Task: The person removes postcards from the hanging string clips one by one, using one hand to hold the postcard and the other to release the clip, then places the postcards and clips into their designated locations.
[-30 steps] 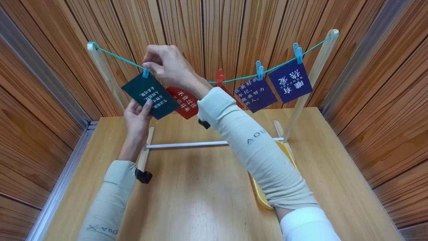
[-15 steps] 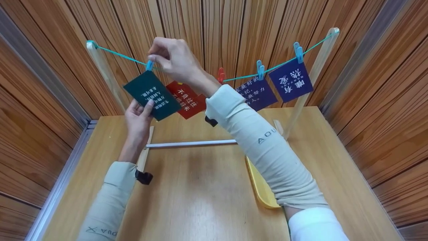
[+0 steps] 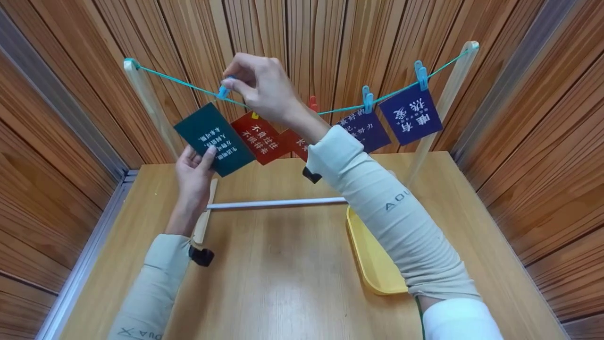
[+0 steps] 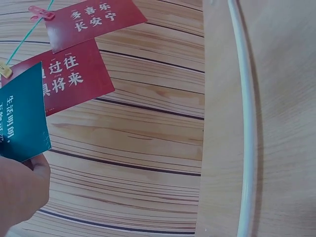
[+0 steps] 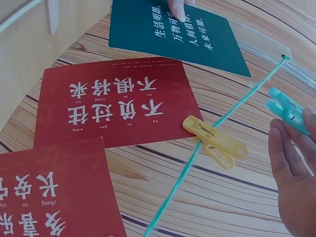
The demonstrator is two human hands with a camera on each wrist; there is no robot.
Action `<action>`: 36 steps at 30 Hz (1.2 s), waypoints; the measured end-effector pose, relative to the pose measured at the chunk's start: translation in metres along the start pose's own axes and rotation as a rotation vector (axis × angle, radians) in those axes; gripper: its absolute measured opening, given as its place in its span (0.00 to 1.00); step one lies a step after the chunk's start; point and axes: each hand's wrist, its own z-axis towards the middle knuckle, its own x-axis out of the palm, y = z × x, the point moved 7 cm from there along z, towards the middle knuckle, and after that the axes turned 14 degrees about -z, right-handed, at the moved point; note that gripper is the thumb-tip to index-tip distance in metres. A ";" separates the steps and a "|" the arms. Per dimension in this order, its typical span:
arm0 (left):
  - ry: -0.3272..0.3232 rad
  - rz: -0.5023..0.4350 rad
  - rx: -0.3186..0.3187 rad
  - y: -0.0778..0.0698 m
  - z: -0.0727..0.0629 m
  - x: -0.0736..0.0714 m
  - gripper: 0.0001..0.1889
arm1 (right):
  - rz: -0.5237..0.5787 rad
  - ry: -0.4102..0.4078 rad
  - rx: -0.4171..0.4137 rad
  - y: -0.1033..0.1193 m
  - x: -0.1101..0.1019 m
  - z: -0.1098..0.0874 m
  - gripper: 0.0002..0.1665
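Observation:
A dark green card (image 3: 212, 134) with white lettering is pinched between the thumb and fingers of my left hand (image 3: 191, 170), below the green cord (image 3: 172, 83). My right hand (image 3: 266, 87) pinches a light blue clothespin (image 5: 288, 109) by its handle ends. In the right wrist view this clothespin is apart from both card and cord. Beside the green card hangs a red card (image 5: 118, 106), held to the cord by a yellow clothespin (image 5: 215, 140). Another red card (image 4: 96, 22) hangs from a red clothespin (image 4: 42, 13), partly behind my right forearm in the head view.
Two purple cards, a nearer-middle one (image 3: 373, 134) and an outer one (image 3: 411, 114), hang at right from blue clothespins. Wooden posts (image 3: 151, 106) carry the cord, with a white bar (image 3: 278, 203) low between them. A yellow tray (image 3: 373, 259) lies partly under my right forearm.
My right hand has moved right, taking the blue clothespin off the green card's top corner. The green card stays in my left hand, slightly lower. More of the red cards and tray shows.

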 end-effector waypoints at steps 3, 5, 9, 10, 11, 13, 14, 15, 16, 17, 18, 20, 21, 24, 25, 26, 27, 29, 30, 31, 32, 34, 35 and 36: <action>-0.003 0.008 -0.012 0.000 -0.002 0.001 0.26 | -0.005 0.003 -0.004 -0.001 -0.002 -0.005 0.12; -0.003 0.011 -0.021 0.001 -0.005 0.001 0.26 | -0.011 0.005 -0.005 -0.002 -0.004 -0.008 0.13; 0.004 0.022 -0.025 0.002 -0.010 0.002 0.27 | -0.002 0.007 -0.026 -0.002 -0.006 -0.017 0.15; 0.008 0.023 -0.025 0.002 -0.011 0.003 0.26 | 0.001 0.008 -0.033 -0.002 -0.006 -0.019 0.16; 0.011 0.025 -0.025 0.002 -0.013 0.003 0.26 | 0.008 0.008 -0.041 -0.001 -0.006 -0.021 0.16; 0.014 0.019 -0.029 0.003 -0.015 0.003 0.26 | 0.019 0.011 -0.054 -0.001 -0.006 -0.026 0.16; 0.015 0.014 -0.031 0.004 -0.017 0.003 0.26 | 0.026 0.013 -0.058 -0.001 -0.006 -0.028 0.16; 0.016 0.011 -0.036 0.004 -0.018 0.003 0.26 | 0.033 0.016 -0.056 -0.002 -0.006 -0.030 0.16; 0.015 0.008 -0.041 0.005 -0.020 0.003 0.26 | 0.042 0.017 -0.056 -0.002 -0.005 -0.032 0.16; 0.014 0.007 -0.046 0.005 -0.022 0.003 0.27 | 0.054 0.019 -0.054 -0.003 -0.006 -0.034 0.16; 0.016 0.007 -0.052 0.006 -0.023 0.003 0.27 | 0.061 0.021 -0.050 -0.003 -0.006 -0.036 0.17; 0.015 0.014 -0.064 0.007 -0.026 0.003 0.28 | 0.081 0.020 -0.042 -0.004 -0.006 -0.041 0.17; 0.015 0.021 -0.072 0.008 -0.028 0.002 0.29 | 0.090 0.021 -0.033 -0.005 -0.007 -0.043 0.17; 0.014 0.043 -0.093 0.010 -0.031 0.002 0.29 | 0.103 0.023 -0.017 -0.008 -0.008 -0.049 0.18; 0.014 0.052 -0.101 0.011 -0.032 0.002 0.30 | 0.108 0.024 -0.013 -0.009 -0.008 -0.051 0.19; 0.015 0.057 -0.108 0.012 -0.033 0.002 0.30 | 0.112 0.026 -0.011 -0.010 -0.009 -0.053 0.19; 0.015 0.063 -0.114 0.012 -0.034 0.001 0.30 | 0.115 0.028 -0.008 -0.011 -0.009 -0.056 0.19; 0.008 0.072 -0.129 0.014 -0.036 0.001 0.31 | 0.116 0.032 -0.009 -0.014 -0.009 -0.060 0.20; 0.002 0.075 -0.138 0.015 -0.037 0.000 0.31 | 0.117 0.036 -0.007 -0.015 -0.009 -0.062 0.20; -0.004 0.079 -0.147 0.016 -0.039 0.000 0.32 | 0.118 0.041 -0.006 -0.016 -0.009 -0.065 0.20; -0.012 0.083 -0.155 0.017 -0.040 -0.001 0.32 | 0.118 0.045 -0.007 -0.017 -0.009 -0.067 0.21; -0.021 0.088 -0.166 0.019 -0.042 -0.001 0.32 | 0.111 0.051 -0.009 -0.019 -0.010 -0.072 0.21; -0.021 0.089 -0.168 0.020 -0.043 -0.001 0.32 | 0.108 0.053 -0.011 -0.020 -0.010 -0.074 0.22; -0.021 0.086 -0.167 0.021 -0.043 0.000 0.32 | 0.106 0.055 -0.012 -0.021 -0.011 -0.076 0.22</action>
